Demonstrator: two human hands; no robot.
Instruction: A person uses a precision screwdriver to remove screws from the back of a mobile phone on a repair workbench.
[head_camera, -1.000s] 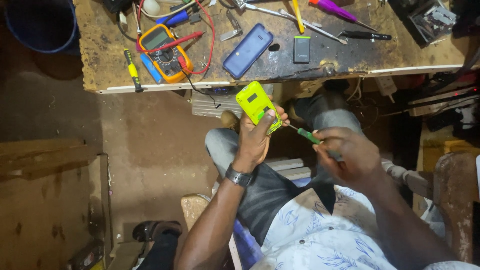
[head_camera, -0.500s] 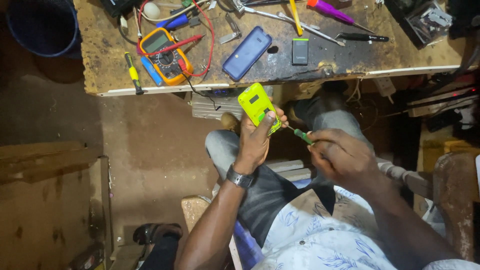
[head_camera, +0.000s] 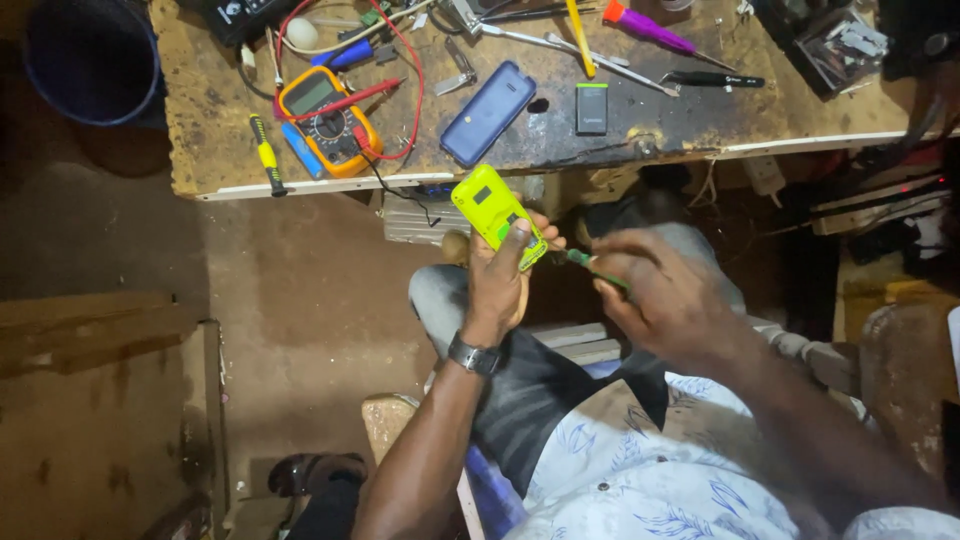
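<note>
A worn wooden workbench runs across the top, cluttered with tools: an orange multimeter with red leads on the left, a dark blue phone lying slantwise near the middle, a small dark battery just beside it.

Below the bench edge, over the seated person's knees, the left hand clasps a bright yellow-green phone. Its long axis slants from upper left down to lower right; the upper end sticks out free above the hand, while the lower end sits in the closed fingers, thumb pressed on its face.

The right hand pinches a green-handled screwdriver, its tip pointing left to the phone's lower end.
</note>
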